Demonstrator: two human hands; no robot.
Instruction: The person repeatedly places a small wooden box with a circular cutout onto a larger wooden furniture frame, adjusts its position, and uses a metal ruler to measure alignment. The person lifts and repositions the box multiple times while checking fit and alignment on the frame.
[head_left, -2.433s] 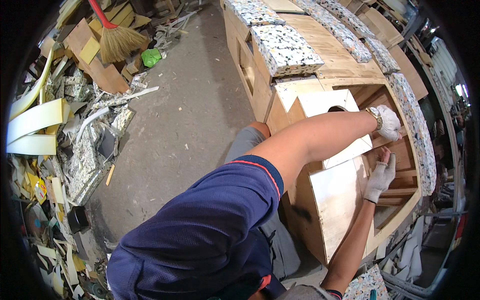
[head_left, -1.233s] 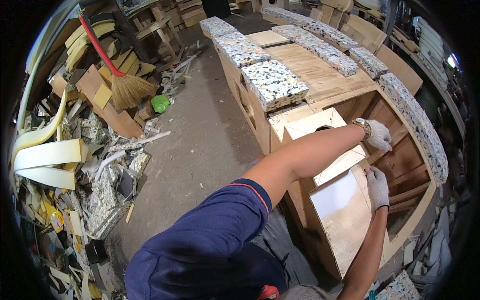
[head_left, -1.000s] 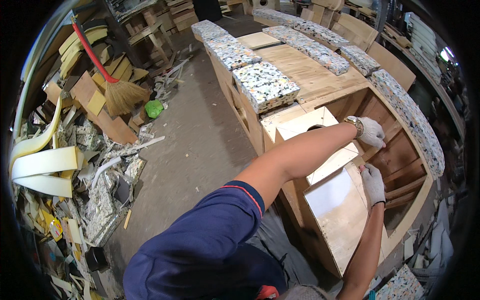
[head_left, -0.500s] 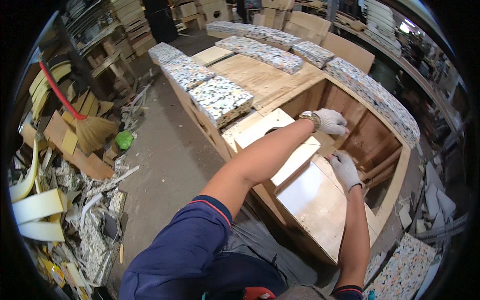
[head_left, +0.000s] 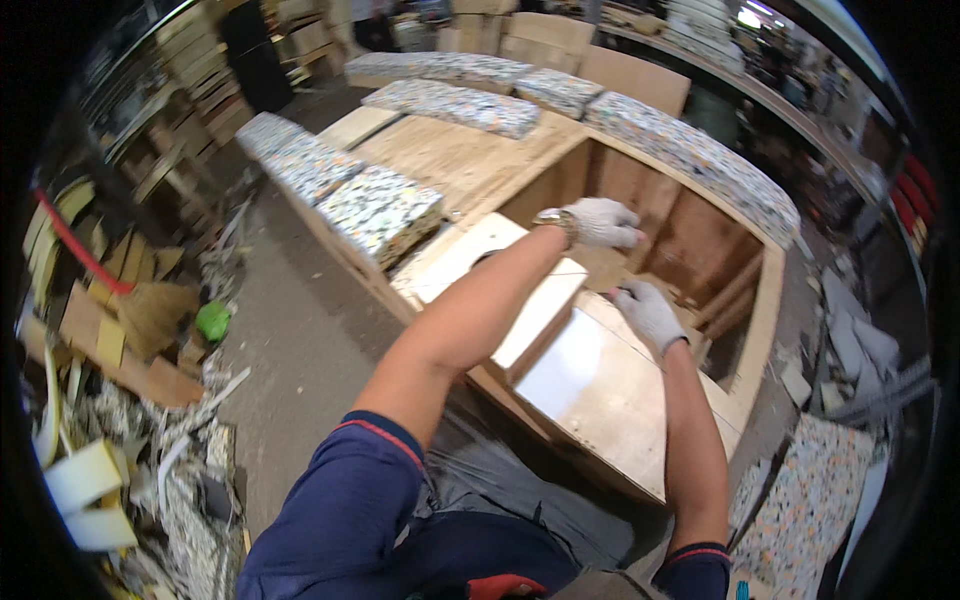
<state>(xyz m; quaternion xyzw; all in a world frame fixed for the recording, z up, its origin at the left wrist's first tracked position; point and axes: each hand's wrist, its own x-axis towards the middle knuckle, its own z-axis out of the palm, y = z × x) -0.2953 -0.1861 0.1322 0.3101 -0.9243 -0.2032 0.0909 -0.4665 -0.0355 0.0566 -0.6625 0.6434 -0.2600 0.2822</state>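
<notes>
My left hand (head_left: 604, 222), in a white knit glove with a patterned band at its wrist, is over the opening of a wooden frame (head_left: 768, 310). Its fingers are curled; anything inside them is hidden. My right hand (head_left: 650, 314), also gloved, is closed at the inner edge of a plywood panel (head_left: 610, 400), thumb and fingers drawn together. Whatever it may pinch is too small to name. Beneath my left forearm, a pale raised wooden box (head_left: 540, 310) with a dark round hole (head_left: 487, 257) stands beside the panel.
Speckled foam blocks (head_left: 380, 212) and a long curved foam strip (head_left: 690, 150) line the frame's edges. Foam and wood scraps (head_left: 190, 500) and a red-handled broom (head_left: 150, 310) occupy the left floor. At lower right lies a speckled foam sheet (head_left: 805, 500).
The view has turned rightward, so the frame and foam appear farther left. Both hands keep nearly the same places over the frame, fingers still curled.
</notes>
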